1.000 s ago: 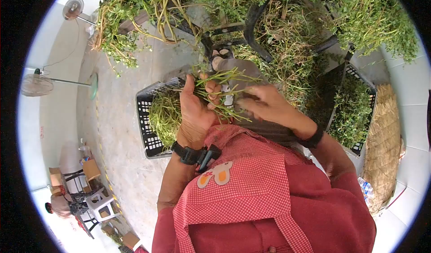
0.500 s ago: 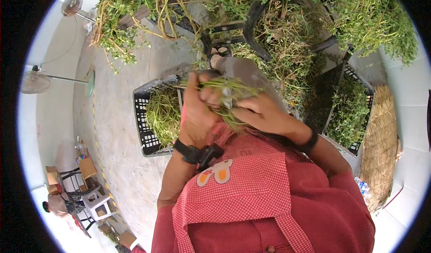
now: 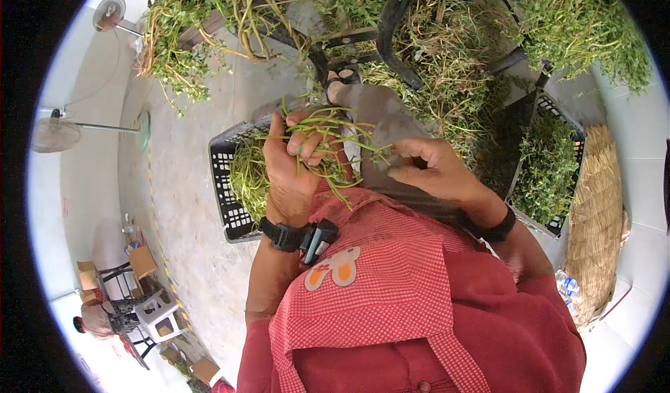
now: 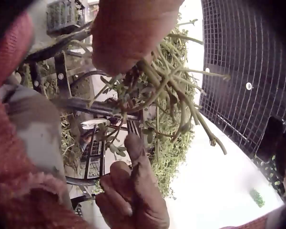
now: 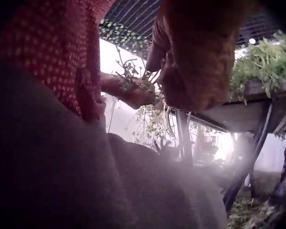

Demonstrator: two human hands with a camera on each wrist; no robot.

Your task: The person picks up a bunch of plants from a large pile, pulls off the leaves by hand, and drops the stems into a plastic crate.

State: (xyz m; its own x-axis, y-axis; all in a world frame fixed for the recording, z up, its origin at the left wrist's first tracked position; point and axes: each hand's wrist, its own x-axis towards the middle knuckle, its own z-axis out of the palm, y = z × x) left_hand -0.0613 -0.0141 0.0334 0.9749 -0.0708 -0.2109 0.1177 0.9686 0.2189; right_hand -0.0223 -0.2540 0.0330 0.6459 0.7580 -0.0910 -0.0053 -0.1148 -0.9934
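In the head view the left hand (image 3: 289,177) grips a loose bunch of thin green stems (image 3: 333,129), which fan out over the lap. The right hand (image 3: 447,175) is at the bunch's right end, thumb and forefinger parted beside the stem tips. Seen from the left wrist, the left hand (image 4: 133,36) fills the top, above the stems (image 4: 178,93); the right hand (image 4: 136,195) lies below, near small leaves. From the right wrist, the right hand (image 5: 198,57) is close to the left hand (image 5: 133,95) and a sprig; its fingertips are partly hidden.
A black crate (image 3: 220,201) of stems stands left of the lap, and another crate (image 3: 578,145) with leafy greens at the right. Leafy plants (image 3: 586,27) hang over the table ahead, a heap (image 3: 447,65) beneath. Fans (image 3: 56,135) stand at far left; a rolled straw mat (image 3: 593,225) at right.
The right hand was against the bunch half a second ago and has drawn back to the right, its fingers parting. The left hand has shifted slightly left with the stems, which now spread wider.
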